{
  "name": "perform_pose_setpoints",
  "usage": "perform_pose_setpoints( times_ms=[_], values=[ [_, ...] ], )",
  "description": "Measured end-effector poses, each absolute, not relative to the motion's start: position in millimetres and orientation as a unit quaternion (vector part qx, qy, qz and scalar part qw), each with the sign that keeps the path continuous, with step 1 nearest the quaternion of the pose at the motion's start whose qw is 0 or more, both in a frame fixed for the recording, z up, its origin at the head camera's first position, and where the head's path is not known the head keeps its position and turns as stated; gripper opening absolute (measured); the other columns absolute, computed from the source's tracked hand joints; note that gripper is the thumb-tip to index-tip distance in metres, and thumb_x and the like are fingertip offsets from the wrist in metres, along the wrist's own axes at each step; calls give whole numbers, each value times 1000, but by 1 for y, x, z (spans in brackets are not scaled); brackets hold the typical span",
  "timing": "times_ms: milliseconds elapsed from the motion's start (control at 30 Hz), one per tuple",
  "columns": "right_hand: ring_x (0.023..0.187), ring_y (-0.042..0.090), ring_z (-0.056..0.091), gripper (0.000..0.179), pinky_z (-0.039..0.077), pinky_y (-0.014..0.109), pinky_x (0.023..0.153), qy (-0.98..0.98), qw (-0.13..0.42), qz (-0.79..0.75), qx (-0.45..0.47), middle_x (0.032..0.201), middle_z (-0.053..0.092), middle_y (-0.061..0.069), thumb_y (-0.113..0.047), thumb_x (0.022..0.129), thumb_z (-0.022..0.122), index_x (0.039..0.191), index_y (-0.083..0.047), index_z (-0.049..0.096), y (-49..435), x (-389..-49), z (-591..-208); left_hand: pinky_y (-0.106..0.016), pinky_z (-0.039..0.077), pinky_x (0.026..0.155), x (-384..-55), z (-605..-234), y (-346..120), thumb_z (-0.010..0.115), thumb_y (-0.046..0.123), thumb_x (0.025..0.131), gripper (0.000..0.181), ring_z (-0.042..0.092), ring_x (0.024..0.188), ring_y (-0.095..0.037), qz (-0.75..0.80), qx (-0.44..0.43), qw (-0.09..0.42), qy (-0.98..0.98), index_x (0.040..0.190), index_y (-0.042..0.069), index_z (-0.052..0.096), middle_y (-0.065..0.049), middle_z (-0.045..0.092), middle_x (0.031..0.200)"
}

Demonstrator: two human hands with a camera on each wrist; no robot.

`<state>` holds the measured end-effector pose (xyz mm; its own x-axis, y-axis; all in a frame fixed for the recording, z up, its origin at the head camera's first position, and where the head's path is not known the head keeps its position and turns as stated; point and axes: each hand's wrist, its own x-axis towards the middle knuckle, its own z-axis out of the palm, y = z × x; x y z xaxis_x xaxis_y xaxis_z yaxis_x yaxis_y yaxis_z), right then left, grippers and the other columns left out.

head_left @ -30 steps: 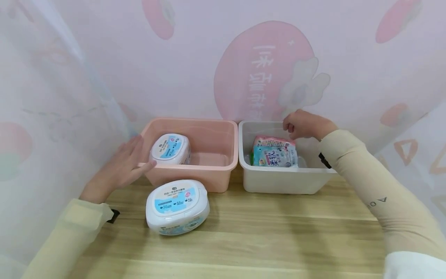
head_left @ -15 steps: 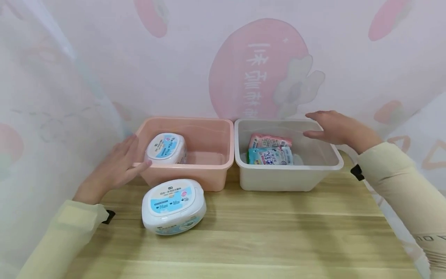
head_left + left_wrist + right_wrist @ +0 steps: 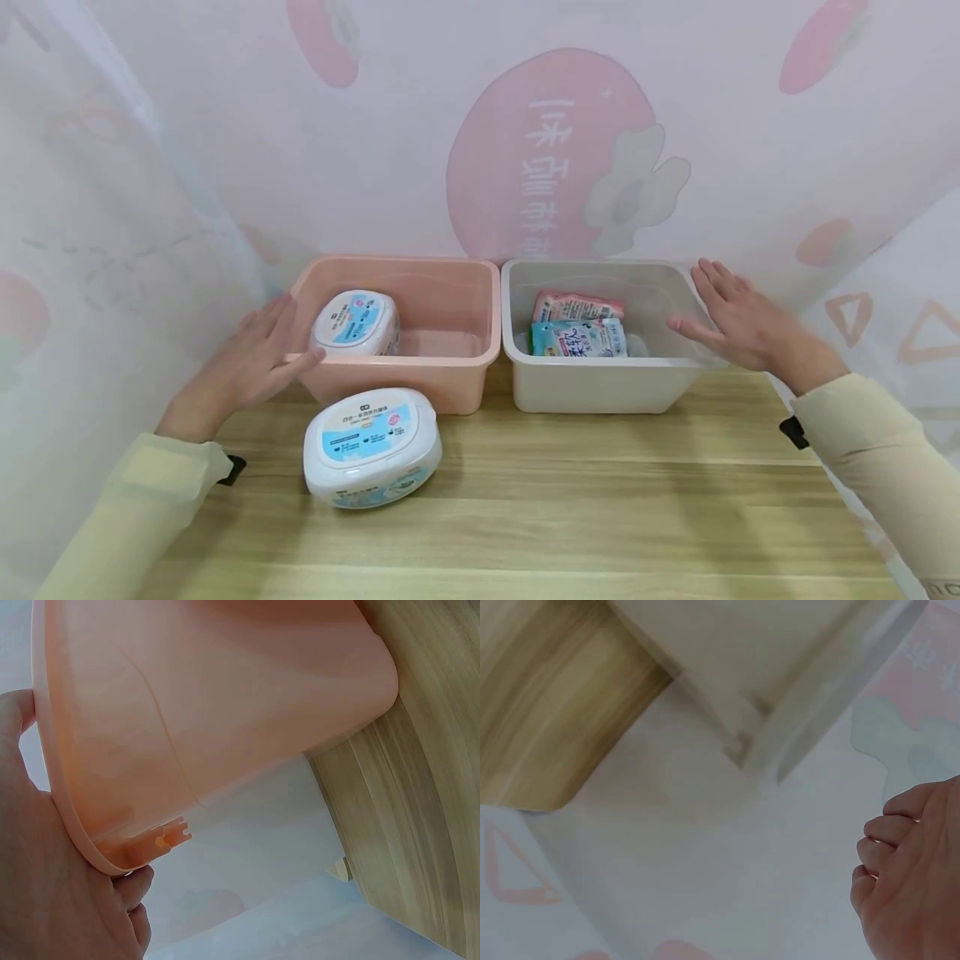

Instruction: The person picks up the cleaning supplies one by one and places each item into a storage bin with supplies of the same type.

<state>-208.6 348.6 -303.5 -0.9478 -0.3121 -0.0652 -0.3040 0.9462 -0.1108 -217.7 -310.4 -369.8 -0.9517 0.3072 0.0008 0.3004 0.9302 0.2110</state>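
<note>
My left hand point(image 3: 243, 362) lies with straight fingers against the left end of a pink plastic bin point(image 3: 420, 387); in the left wrist view that hand point(image 3: 64, 877) is right at the bin's rim. A white lidded tub point(image 3: 356, 321) sits inside, at the left. Just beyond the right end of a pale grey bin point(image 3: 592, 390) is my right hand point(image 3: 750, 329), fingers extended and holding nothing. The right wrist view has this hand point(image 3: 915, 870) apart from the bin. Two soft packets lie in the grey bin: a pink one point(image 3: 577, 307) behind a teal one point(image 3: 573, 339).
A larger white tub point(image 3: 371, 450) with a blue label stands on the wooden table point(image 3: 570, 500), in front of the pink bin. The two bins stand side by side. Behind them hangs a printed curtain point(image 3: 405, 150), which also closes in both sides.
My right hand has moved right, out from over the grey bin to its right end, and its curled fingers have straightened. The left hand has stayed at the pink bin.
</note>
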Motion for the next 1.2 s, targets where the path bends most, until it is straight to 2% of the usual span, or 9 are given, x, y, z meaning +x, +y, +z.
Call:
perform_pose_setpoints(
  times_ms=[200,433,700,1200],
  values=[
    [162,54,2,100,7,67,131,986,26,-77,-147,173,-1,36,-60,108,45,165,10,1,354,-200,-330,-72,9,129,-218,-372,-311,40,64,107,101,3,164,-49,105,154,14,982,166,-5,-1,-29,0,176],
    [162,53,5,98,9,68,130,987,0,-86,-139,173,2,35,-59,107,45,165,10,5,356,-196,-352,-72,10,129,-220,-374,-312,41,64,107,100,6,163,-50,106,161,7,981,167,-5,0,-29,1,176],
    [161,55,7,98,11,68,130,988,-1,-79,-136,173,4,36,-59,108,44,165,11,6,355,-198,-361,-72,10,129,-219,-373,-311,42,63,106,100,5,163,-49,108,160,6,981,167,-5,0,-29,2,176],
    [161,54,6,100,9,66,131,987,6,-95,-130,173,3,36,-59,108,44,164,12,3,359,-200,-373,-72,8,129,-218,-369,-313,44,62,107,100,4,163,-50,117,166,12,979,166,-6,0,-31,1,175]
  ],
)
